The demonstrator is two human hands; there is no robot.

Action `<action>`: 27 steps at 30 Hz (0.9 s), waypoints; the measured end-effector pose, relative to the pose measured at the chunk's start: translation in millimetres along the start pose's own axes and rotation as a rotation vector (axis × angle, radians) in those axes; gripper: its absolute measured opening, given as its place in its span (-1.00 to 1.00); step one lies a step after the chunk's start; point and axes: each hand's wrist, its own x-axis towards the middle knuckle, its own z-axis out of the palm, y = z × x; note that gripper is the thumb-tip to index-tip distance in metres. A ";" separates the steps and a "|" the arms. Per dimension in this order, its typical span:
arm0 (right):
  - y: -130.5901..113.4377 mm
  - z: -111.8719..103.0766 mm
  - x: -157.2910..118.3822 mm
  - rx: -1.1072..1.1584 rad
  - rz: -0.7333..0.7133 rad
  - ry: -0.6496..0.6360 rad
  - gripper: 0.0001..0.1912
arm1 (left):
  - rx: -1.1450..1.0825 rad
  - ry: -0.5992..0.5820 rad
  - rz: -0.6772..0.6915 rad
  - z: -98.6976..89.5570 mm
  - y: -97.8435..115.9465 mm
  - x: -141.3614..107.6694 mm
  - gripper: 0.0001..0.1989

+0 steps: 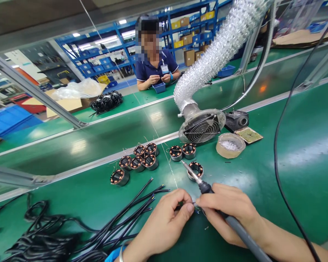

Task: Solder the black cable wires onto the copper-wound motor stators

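Note:
My left hand (168,220) is closed, thumb against forefinger, on what looks like the end of a black cable (178,207); most of it is hidden by the fingers. Thin wire ends (198,211) show just past the thumb. My right hand (229,213) grips a soldering iron (205,186), its metal tip pointing up and left towards the stators. The thumb and forefinger of that hand come close to the left fingertips. Beyond the iron stands a single motor stator (195,171) with copper windings, and two more stators (176,153) sit behind it.
Several stators (136,163) cluster by the metal rail. A heap of black cables (43,236) fills the left front. A fume extractor (202,127), a round tub (230,146) and a sponge tray (248,135) stand farther back. A co-worker (155,69) sits opposite; the iron's cord hangs right.

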 end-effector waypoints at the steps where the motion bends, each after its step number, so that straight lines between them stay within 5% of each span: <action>1: 0.1 -1.3 -1.8 -0.015 -0.005 0.001 -0.72 | 0.010 0.005 -0.006 -0.1 1.2 -0.2 -0.71; 7: 0.3 -2.1 -8.9 -0.043 -0.034 -0.115 -0.65 | -0.359 0.007 -0.157 10.2 -6.9 -0.1 -0.55; 14: 2.3 -1.2 -10.0 0.015 -0.099 -0.095 -0.62 | -0.816 -0.070 -0.451 23.4 -1.8 -1.7 -0.58; 21: -0.1 -2.8 -10.7 0.071 0.097 -0.113 -0.69 | -0.796 0.123 -0.396 33.9 -3.5 -4.2 -0.55; 27: 5.7 3.7 -12.2 -0.002 0.055 -0.011 -0.76 | -0.725 0.206 -0.375 41.0 -15.2 1.0 -0.47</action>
